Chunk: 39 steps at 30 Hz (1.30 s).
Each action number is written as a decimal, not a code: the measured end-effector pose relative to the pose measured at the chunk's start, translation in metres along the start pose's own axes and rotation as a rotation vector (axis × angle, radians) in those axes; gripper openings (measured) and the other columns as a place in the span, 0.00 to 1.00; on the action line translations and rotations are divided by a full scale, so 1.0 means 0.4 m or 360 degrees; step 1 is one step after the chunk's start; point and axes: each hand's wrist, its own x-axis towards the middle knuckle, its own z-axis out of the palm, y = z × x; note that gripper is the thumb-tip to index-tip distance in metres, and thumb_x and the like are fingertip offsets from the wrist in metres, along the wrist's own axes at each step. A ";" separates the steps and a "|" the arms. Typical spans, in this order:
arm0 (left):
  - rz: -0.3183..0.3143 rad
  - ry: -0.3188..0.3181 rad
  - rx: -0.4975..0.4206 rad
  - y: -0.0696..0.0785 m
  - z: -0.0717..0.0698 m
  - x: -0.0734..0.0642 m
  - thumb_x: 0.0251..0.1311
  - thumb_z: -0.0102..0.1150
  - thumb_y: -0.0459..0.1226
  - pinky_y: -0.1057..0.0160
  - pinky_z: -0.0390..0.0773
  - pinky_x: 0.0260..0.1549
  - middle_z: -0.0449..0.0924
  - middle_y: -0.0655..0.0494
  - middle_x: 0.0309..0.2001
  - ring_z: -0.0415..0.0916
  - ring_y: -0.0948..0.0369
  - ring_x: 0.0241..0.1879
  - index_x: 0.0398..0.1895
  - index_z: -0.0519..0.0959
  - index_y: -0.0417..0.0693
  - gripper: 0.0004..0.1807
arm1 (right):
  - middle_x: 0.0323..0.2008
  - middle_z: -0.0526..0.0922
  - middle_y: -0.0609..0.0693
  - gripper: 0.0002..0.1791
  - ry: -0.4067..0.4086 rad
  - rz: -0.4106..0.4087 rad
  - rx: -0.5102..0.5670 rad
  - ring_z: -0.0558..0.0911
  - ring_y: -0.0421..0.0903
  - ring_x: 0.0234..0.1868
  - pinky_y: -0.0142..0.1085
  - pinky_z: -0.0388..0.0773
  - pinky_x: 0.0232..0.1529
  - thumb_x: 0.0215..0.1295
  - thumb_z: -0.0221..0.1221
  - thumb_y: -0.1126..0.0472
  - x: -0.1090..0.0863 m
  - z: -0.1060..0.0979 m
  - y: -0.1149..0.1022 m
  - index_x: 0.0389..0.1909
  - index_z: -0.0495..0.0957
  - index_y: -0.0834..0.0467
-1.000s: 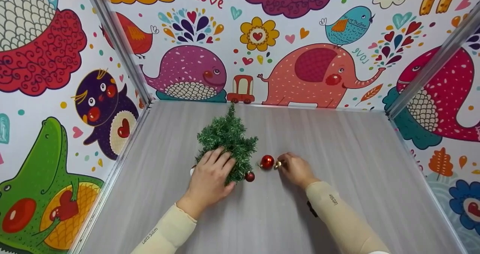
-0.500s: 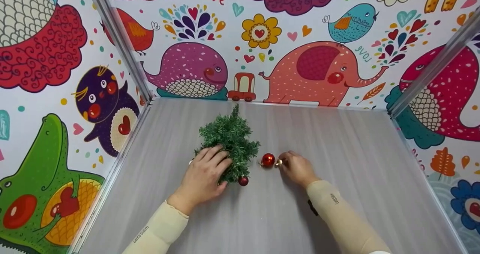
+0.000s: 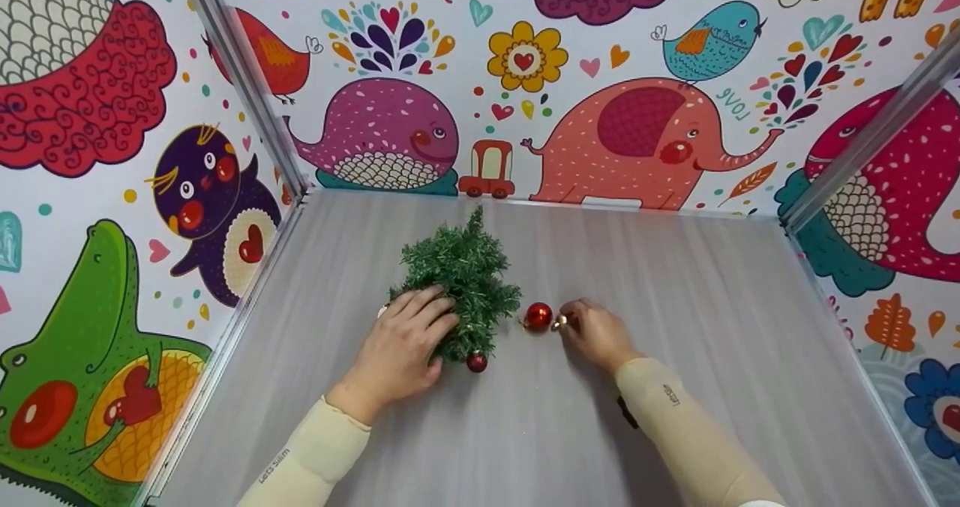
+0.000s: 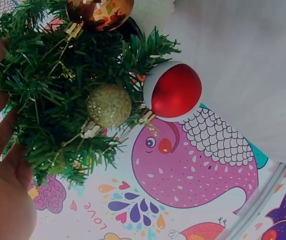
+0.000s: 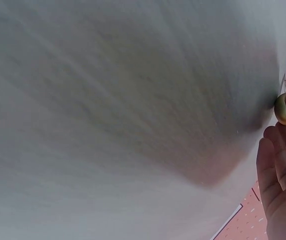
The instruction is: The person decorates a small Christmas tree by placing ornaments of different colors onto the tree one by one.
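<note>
My left hand (image 3: 401, 342) grips the near left side of a small green artificial Christmas tree (image 3: 457, 263), its fingers among the branches. A dark red bauble (image 3: 477, 362) hangs low at the tree's front. In the left wrist view, a shiny copper bauble (image 4: 100, 12), a gold glitter bauble (image 4: 109, 105) and a red-and-white bauble (image 4: 176, 92) hang on it. Right of the tree, my right hand (image 3: 596, 334) pinches a small gold bauble (image 5: 282, 111) between thumb and fingers, at the tabletop. A shiny red bauble (image 3: 538, 316) lies just left of it.
The grey wood-grain table (image 3: 675, 267) runs back to a printed cartoon wall (image 3: 637, 139). A metal corner post (image 3: 244, 79) stands at the left and another post (image 3: 870, 139) at the right. Side panels bound the table.
The tree has turned under my left hand, and its dark red bauble has swung left and nearer. My left hand has shifted slightly left. The right hand stays by the red bauble.
</note>
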 end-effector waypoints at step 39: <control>0.0044 -0.0066 -0.0039 -0.031 -0.011 -0.023 0.48 0.55 0.24 0.49 0.62 0.66 0.75 0.52 0.62 0.63 0.50 0.69 0.54 0.80 0.47 0.26 | 0.40 0.82 0.48 0.12 -0.0009 -0.0031 -0.0047 0.83 0.50 0.41 0.47 0.80 0.43 0.59 0.68 0.63 0.002 0.002 0.004 0.44 0.83 0.56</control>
